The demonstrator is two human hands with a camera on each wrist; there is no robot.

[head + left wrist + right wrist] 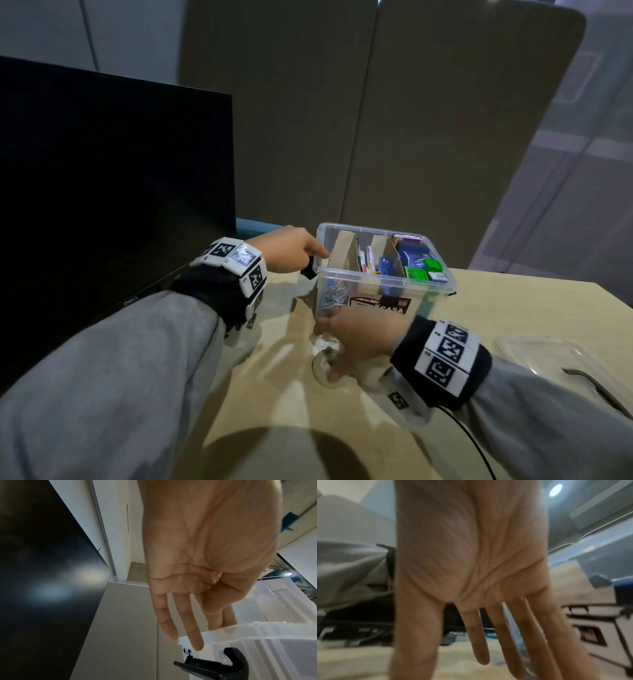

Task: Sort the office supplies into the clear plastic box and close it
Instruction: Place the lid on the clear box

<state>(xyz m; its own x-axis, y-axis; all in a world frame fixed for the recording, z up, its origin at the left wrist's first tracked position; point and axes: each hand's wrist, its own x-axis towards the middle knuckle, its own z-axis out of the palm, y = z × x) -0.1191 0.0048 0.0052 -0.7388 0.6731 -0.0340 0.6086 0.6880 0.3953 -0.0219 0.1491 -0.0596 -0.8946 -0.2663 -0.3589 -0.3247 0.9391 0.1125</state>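
Left hand (294, 249), head view: it reaches to the left end of the box (383, 274), fingers touching the rim just above the black latch (310, 270); nothing is gripped. Right hand (356, 337) rests low on the desk (513, 308) at the box's near left corner, fingertips down on a round tape roll (325, 371); whether they grip it cannot be told. Box stands open on the desk. Cardboard dividers (346, 250) split it into compartments: paper clips (334, 294) on the left, pens in the middle, green and blue items on the right. Lid (548, 356) lies flat on the desk, well right of the box. Dark monitor (102, 188) stands to the left.

Left wrist view: left hand (205, 561) is extended, fingers (193, 632) straight and relaxed, two of them lying against the box (265, 642) rim. Latch (223, 665) hangs just below the fingertips.

Right wrist view, blurred: right hand (471, 561) is spread wide, fingers (477, 639) straight and pointing down at the desk (351, 662). Box (599, 628) wall with its label stands to the right.
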